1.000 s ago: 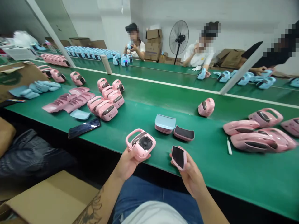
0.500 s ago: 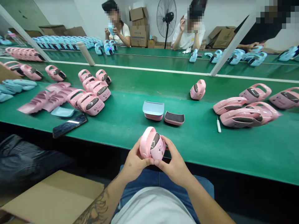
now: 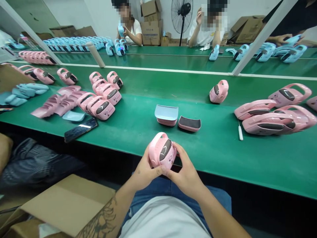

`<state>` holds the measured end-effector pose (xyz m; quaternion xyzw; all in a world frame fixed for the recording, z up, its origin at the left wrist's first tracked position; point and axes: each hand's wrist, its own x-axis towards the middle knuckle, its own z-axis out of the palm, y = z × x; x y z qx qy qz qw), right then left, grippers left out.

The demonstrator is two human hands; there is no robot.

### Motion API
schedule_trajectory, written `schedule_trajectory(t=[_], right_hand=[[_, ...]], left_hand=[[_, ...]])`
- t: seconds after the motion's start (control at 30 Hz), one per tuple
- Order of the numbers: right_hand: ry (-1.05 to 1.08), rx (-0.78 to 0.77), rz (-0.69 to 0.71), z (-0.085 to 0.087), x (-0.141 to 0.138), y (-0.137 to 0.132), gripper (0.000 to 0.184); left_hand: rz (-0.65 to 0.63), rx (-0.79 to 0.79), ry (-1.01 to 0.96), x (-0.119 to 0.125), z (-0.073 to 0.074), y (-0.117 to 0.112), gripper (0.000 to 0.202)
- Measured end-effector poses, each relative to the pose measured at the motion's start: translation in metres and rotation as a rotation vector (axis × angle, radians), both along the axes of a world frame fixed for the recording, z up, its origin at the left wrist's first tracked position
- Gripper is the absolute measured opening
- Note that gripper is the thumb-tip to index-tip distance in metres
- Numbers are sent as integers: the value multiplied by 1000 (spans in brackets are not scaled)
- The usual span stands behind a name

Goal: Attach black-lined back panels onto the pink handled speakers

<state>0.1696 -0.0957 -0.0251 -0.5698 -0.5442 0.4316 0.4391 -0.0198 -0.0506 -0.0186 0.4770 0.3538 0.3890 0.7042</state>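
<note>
Both my hands hold one pink toy speaker [image 3: 162,152] with a carry handle and a dark grille, just above the near edge of the green table [image 3: 223,155]. My left hand [image 3: 143,170] wraps its left side, thumb on the front. My right hand [image 3: 185,173] grips its right side with fingers pressed on it. Just beyond lie a small stack of blue and pink covers [image 3: 166,115] and a pink cover with a dark grille [image 3: 189,123].
Groups of pink speakers lie at the left [image 3: 102,99] and right [image 3: 272,119], one alone [image 3: 219,91] mid-table. A phone [image 3: 81,129], a white tool [image 3: 239,131], loose pink shells [image 3: 56,104]. A cardboard box [image 3: 61,205] sits by my left knee. Other people work with blue speakers across the table.
A second ago my left hand held the open speaker and my right hand a separate grille cover; the two came together, and both hands now clasp the closed speaker.
</note>
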Motion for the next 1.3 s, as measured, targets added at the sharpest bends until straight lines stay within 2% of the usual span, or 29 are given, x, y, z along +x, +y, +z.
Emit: schedule_trajectory(t=[0.13,0.27,0.43,0.57,0.7,0.8,0.9,1.07,1.2,1.23,1.3], right_hand=[[-43,-5,-20,6,0,0,94],[-53,10,-4,7,2,0,90],[-131,222,-24,-13,3,9,88],[-202,333,-12,-21,9,24,92],[-241,317,131,-5,24,28,95],[-294,356,187,7,33,28,79],[-312,422,232,13,37,32,69],[-316,429,319,17,37,50,63],[-286,357,379,26,41,62,63],[-283,338,391,28,42,64,61],[-287,320,413,30,46,67,57]], left_hand=[[1,5,-22,6,8,-2,105],[52,20,-22,13,11,-3,97],[144,72,53,22,11,0,91],[96,91,94,23,20,18,88],[118,40,174,11,26,36,75],[73,3,57,5,25,42,63],[32,-36,-19,10,21,44,57],[167,-185,-11,27,22,49,49],[284,-195,-47,35,29,49,40],[288,-199,-51,35,31,49,40],[217,-191,-56,34,33,49,46]])
